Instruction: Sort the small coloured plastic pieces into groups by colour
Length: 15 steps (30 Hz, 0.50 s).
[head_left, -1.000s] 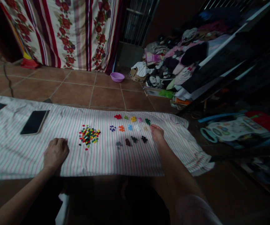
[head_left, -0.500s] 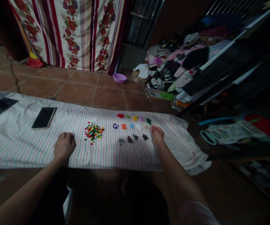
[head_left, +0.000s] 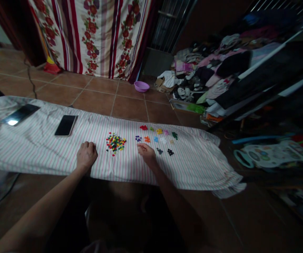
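Observation:
On the striped cloth (head_left: 125,168), a mixed pile of small coloured pieces (head_left: 116,143) lies between my hands. My left hand (head_left: 86,154) rests on the cloth left of the pile, its fingers curled closed. Right of the pile, my right hand (head_left: 146,153) is closed in a pinch just below the dark blue pieces (head_left: 138,138) and orange pieces (head_left: 147,139); whatever its fingertips hold is too small to make out. Small single-colour groups spread rightward, among them red pieces (head_left: 143,128), dark green pieces (head_left: 175,135) and black pieces (head_left: 170,152). My right hand covers part of the lowest row.
A tablet-like device (head_left: 66,125) and another dark, shiny device (head_left: 21,114) lie on the cloth at the left. Beyond the cloth, a purple basin (head_left: 141,86) stands on the tiled floor, with heaped clothes (head_left: 206,66) to its right.
My right hand has moved left from beside the dark green and beige groups to near the mixed pile. The view has shifted, while my left hand stays in place on the cloth.

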Each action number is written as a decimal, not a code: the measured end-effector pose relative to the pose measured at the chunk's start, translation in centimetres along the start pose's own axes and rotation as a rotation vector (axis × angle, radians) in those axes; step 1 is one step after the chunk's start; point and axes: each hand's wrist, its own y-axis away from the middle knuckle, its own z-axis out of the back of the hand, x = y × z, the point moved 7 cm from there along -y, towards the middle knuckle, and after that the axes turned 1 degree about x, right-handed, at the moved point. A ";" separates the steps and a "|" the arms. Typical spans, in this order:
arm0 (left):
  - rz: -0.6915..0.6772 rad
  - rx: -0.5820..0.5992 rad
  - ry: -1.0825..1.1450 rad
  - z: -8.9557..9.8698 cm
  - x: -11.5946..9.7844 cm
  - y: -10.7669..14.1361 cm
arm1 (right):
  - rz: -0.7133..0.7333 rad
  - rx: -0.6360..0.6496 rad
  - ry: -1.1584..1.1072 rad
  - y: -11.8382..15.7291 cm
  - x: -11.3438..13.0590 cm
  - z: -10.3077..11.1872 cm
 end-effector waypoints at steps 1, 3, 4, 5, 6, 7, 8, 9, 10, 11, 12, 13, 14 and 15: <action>0.001 -0.001 0.000 0.0 0.0 0.0 | 0.044 0.045 0.049 0.3 0.4 -1.6; 0.005 -0.003 0.004 0.0 0.0 0.0 | 0.114 0.083 0.150 0.6 1.0 -3.9; 0.007 -0.004 0.007 0.1 0.0 0.0 | 0.140 0.089 0.197 0.7 1.2 -4.9; 0.009 -0.004 0.009 0.1 0.0 0.0 | 0.159 0.092 0.238 0.7 1.4 -5.6; 0.010 -0.001 0.011 0.1 0.0 0.0 | 0.172 0.098 0.272 0.6 1.4 -6.3; 0.012 0.002 0.013 0.1 0.0 0.0 | 0.180 0.104 0.303 0.5 1.5 -6.9; 0.013 0.007 0.017 0.1 0.0 -0.1 | 0.186 0.111 0.332 0.4 1.5 -7.4; 0.013 0.013 0.023 0.0 0.0 -0.1 | 0.190 0.118 0.362 0.3 1.5 -7.8; 0.012 0.018 0.030 0.0 0.0 -0.1 | 0.192 0.123 0.393 0.3 1.4 -8.1; 0.011 0.021 0.037 0.0 0.0 -0.1 | 0.193 0.127 0.425 0.2 1.4 -8.4; 0.010 0.021 0.041 -0.1 0.0 -0.1 | 0.194 0.129 0.453 0.2 1.3 -8.6; 0.010 0.019 0.044 -0.1 0.0 -0.1 | 0.196 0.129 0.476 0.2 1.3 -8.7; 0.012 0.016 0.045 -0.1 0.0 -0.1 | 0.197 0.126 0.492 0.3 1.2 -8.8; 0.013 0.012 0.046 -0.1 0.1 -0.1 | 0.196 0.120 0.501 0.3 1.2 -8.8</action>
